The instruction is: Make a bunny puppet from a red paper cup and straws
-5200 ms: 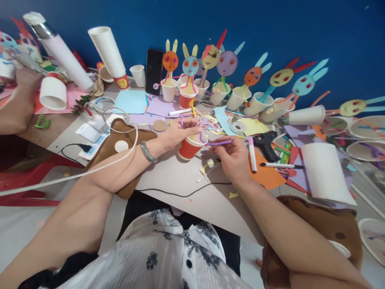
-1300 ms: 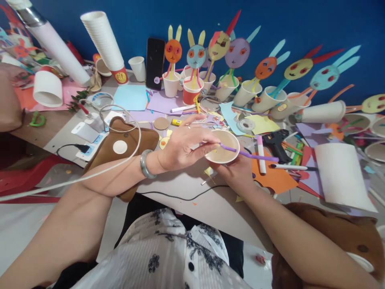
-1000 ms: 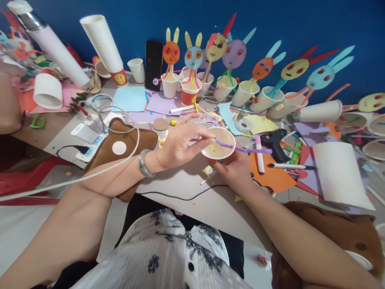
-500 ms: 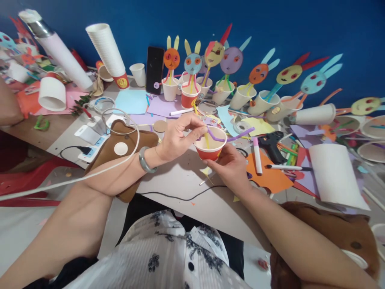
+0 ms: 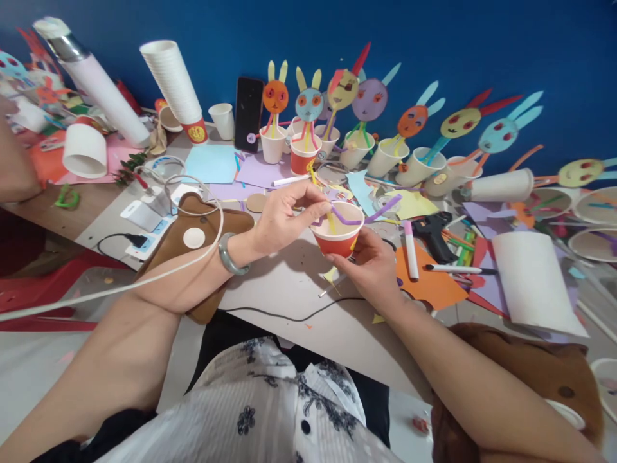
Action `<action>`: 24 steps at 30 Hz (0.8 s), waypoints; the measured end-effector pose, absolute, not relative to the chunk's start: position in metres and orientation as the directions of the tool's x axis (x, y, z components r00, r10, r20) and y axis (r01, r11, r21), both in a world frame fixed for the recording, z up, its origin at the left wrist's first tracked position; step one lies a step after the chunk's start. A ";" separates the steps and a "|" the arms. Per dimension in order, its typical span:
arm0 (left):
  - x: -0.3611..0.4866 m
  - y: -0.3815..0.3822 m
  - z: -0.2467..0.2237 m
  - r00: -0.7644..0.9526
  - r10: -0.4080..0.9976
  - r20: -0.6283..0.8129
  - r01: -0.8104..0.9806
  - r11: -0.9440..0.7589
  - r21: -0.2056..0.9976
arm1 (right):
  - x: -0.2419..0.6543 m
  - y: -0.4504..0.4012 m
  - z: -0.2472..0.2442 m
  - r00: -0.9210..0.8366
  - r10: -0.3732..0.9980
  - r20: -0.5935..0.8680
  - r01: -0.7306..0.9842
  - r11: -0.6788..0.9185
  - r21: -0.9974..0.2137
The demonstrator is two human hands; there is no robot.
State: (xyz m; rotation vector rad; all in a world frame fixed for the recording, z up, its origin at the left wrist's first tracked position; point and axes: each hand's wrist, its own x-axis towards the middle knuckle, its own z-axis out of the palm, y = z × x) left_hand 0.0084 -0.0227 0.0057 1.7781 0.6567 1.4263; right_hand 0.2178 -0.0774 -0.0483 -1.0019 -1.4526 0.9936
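My right hand (image 5: 373, 263) is wrapped round the side and base of a red and white paper cup (image 5: 340, 243), holding it tilted with its mouth towards me. Over the cup's rim my left hand (image 5: 292, 215) is closed in a pinch, thumb against fingers, on pipe cleaners. A bent purple pipe cleaner (image 5: 344, 220) runs from these fingertips across the mouth. Another purple piece (image 5: 384, 209) sticks out past the right rim. Inside the cup a yellow pipe cleaner (image 5: 331, 225) stands. The fingers hide where the pieces meet.
Behind stand paper cups holding rabbit-faced figures (image 5: 308, 105), a phone (image 5: 249, 114) and a stack of cups (image 5: 173, 83). To the right are a glue gun (image 5: 436, 235), markers (image 5: 411, 251) and orange paper (image 5: 434, 280). A white cable (image 5: 193, 260) crosses my left forearm.
The view has shifted slightly. Both hands keep the same grip, and the purple piece at the right rim points a little more steeply upward.
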 end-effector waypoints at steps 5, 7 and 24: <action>0.009 -0.021 0.004 0.261 0.786 0.560 -0.073 -0.562 0.824 | 0.217 -0.077 -0.046 -0.048 0.946 0.320 0.074 0.323 -0.943; 0.008 -0.020 0.004 0.247 0.797 0.551 -0.080 -0.550 0.831 | 0.216 -0.076 -0.044 -0.058 0.946 0.317 0.065 0.321 -0.945; 0.004 -0.018 0.010 0.290 0.800 0.526 -0.059 -0.533 0.844 | 0.216 -0.078 -0.044 -0.089 0.952 0.293 0.020 0.296 -0.955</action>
